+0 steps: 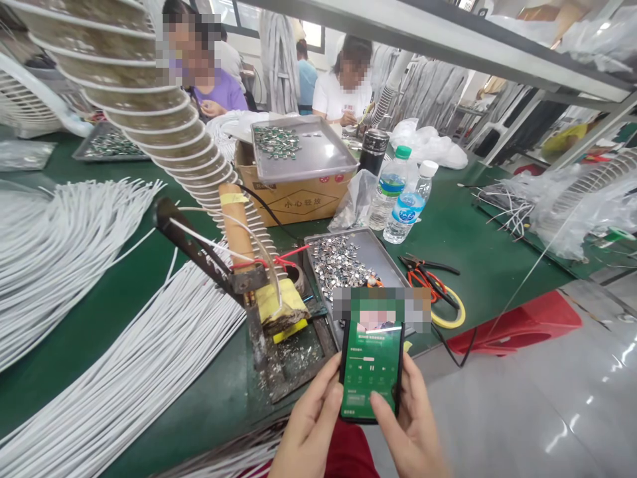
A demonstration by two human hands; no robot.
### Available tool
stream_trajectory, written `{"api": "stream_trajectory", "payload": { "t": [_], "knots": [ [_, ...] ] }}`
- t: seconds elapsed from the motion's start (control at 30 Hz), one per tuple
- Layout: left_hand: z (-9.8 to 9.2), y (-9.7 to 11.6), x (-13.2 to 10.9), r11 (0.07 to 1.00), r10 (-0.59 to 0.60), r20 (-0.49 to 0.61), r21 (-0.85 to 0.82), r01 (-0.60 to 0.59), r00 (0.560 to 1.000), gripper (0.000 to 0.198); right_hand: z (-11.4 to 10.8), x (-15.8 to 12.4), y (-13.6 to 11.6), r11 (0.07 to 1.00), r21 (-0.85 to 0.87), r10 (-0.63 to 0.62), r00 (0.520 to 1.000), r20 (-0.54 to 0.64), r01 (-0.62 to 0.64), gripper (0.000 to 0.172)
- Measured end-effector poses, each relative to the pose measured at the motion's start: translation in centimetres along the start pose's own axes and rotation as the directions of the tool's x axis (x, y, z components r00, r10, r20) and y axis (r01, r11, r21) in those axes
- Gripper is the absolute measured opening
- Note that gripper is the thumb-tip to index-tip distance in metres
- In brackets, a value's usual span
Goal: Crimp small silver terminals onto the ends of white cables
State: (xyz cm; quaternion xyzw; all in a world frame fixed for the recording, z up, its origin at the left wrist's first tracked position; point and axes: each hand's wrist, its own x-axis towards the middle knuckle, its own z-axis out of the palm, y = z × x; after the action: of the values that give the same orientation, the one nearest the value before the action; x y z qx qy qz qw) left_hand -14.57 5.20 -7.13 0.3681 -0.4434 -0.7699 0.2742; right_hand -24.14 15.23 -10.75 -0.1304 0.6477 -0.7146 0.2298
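A phone (372,372) with a green screen is held upright between both hands, near the bottom of the view. My left hand (311,421) grips its left edge, the thumb along the side. My right hand (411,425) wraps the right edge, and its thumb lies over the lower part of the screen. Just beyond the phone, a grey tray (385,259) bears many small metal parts (341,262). To the left of the phone stands a dark metal stand (298,365) with a yellow sponge (281,305) on it.
White cables (164,358) cover the left of the green table (490,265). Pliers (428,269), yellow tape (455,312), two bottles (405,212) and a carton (298,202) lie beyond. A ribbed hose (149,113) hangs at the left. People sit across the table.
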Motion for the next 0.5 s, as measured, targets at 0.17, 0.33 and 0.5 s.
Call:
{"api": "stream_trajectory", "payload": {
  "t": [0.17,0.33,0.5],
  "knots": [
    [0.09,0.12,-0.02,1.0,-0.001,0.013,-0.009,0.002,1.0,0.053,0.4,-0.33,-0.47,0.997,-0.079,-0.02,0.996,-0.087,0.013,0.057],
    [0.03,0.09,-0.01,1.0,0.01,-0.006,0.012,-0.01,1.0,0.054,0.66,-0.29,-0.54,0.999,-0.039,0.0,0.999,-0.035,-0.001,0.071],
    [-0.04,0.01,0.05,1.0,-0.001,0.01,0.011,0.001,1.0,0.054,0.82,-0.2,-0.73,0.996,-0.083,0.002,0.989,-0.148,-0.014,0.058]
  ]
}}
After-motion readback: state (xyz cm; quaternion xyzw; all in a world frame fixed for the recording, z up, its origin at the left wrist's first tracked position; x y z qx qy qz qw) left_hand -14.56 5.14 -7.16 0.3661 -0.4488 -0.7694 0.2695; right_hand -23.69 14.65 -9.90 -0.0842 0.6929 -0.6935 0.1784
